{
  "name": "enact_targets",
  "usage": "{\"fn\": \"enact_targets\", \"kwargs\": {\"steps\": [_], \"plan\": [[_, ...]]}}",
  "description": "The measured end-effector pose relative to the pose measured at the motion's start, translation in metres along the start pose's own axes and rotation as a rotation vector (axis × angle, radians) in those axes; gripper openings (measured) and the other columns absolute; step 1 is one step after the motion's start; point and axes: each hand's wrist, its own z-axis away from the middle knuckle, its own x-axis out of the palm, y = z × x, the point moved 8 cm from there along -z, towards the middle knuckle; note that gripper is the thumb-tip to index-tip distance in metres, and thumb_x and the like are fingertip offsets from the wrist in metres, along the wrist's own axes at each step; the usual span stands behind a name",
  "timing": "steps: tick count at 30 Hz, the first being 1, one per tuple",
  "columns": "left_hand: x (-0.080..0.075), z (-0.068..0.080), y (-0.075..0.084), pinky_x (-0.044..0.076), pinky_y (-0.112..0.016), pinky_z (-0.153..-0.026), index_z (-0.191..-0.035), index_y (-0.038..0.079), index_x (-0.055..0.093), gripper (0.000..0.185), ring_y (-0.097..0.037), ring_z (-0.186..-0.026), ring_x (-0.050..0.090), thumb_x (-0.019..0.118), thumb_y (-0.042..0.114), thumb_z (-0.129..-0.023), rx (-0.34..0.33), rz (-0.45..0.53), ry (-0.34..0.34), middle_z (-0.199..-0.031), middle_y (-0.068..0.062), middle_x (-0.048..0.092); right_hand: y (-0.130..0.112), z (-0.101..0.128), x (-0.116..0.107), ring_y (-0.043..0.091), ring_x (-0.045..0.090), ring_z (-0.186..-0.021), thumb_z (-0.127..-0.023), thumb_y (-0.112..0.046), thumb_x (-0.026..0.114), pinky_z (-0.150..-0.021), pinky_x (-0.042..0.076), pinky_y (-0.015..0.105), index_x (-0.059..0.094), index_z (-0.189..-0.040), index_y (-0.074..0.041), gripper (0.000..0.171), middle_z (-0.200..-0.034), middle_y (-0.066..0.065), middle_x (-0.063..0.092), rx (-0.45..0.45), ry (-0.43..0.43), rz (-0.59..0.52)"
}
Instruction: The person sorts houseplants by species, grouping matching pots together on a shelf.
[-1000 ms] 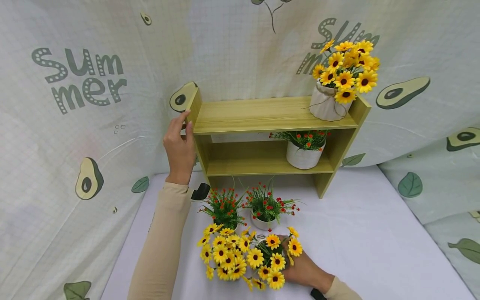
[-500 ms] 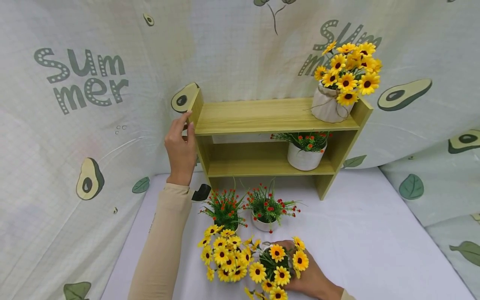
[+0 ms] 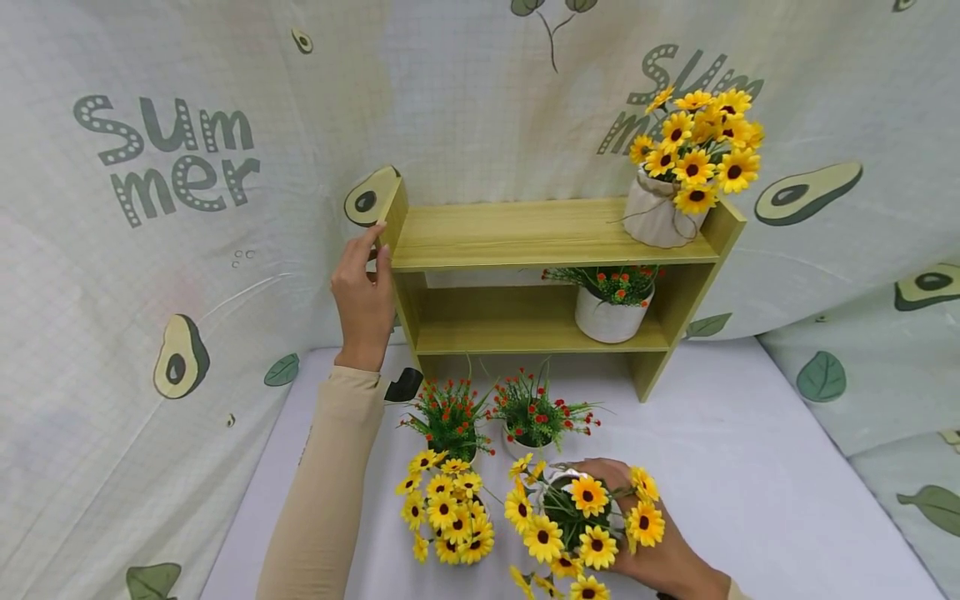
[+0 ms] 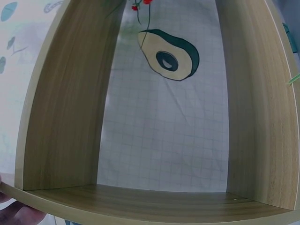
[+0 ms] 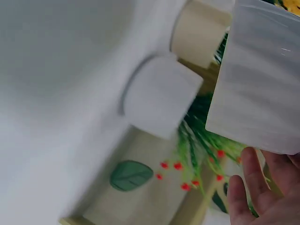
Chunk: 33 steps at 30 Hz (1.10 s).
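Grasping, with the fingers of the right hand [image 3: 656,542], a white pot [image 5: 258,79] filled with yellow flowers [image 3: 597,548], in front of the wooden shelf [image 3: 495,233]. Pinching, with the fingers of the left hand [image 3: 362,296], the left edge of this shelf. To be seen on the shelf's top board, at right: a twine-tied pot [image 3: 656,218] with sunflowers [image 3: 693,167]; on its middle board, a round pot [image 3: 609,321] with red blossoms [image 3: 621,288]. Before the shelf, on the counter [image 3: 750,450]: two red-dotted plants [image 3: 450,412] and one yellow bunch [image 3: 450,510]. To be read on the cloth [image 3: 487,125] behind the shelf: "SUMMER" [image 3: 168,158], two times, once partly covered.
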Motion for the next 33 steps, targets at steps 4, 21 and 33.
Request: {"fn": "enact_targets", "kwargs": {"steps": [4,21,33], "plan": [[0.0,0.0,0.0,0.051,-0.024,-0.075,-0.138,0.001,0.068,0.032,-0.033,-0.103,0.071,0.06,0.01,-0.109,0.005,-0.003,-0.001,-0.121,-0.021,0.071,-0.019,-0.013,-0.019,0.013,0.051,-0.131,-0.07,-0.041,0.101,-0.111,0.032,0.022,0.054,-0.149,-0.015,0.096,-0.14,-0.003,0.061,-0.133,0.054,0.089],[0.001,0.0,0.001,0.054,-0.032,-0.075,-0.138,0.001,0.067,0.032,-0.034,-0.103,0.071,0.059,0.011,-0.109,0.018,-0.003,0.001,-0.121,-0.022,0.071,-0.055,-0.061,-0.097,0.007,0.039,-0.143,-0.094,-0.059,0.07,-0.118,0.023,0.022,0.051,-0.146,0.006,0.086,-0.147,0.01,0.056,-0.296,0.185,0.054],[-0.001,0.001,0.003,0.056,-0.04,-0.074,-0.138,0.0,0.067,0.031,-0.036,-0.102,0.071,0.058,0.01,-0.11,0.02,0.0,0.005,-0.121,-0.023,0.071,-0.08,-0.099,-0.123,0.006,0.046,-0.14,-0.094,-0.059,0.071,-0.116,0.034,0.02,0.053,-0.143,0.012,0.088,-0.145,0.01,0.059,-0.449,0.259,0.069]]}}
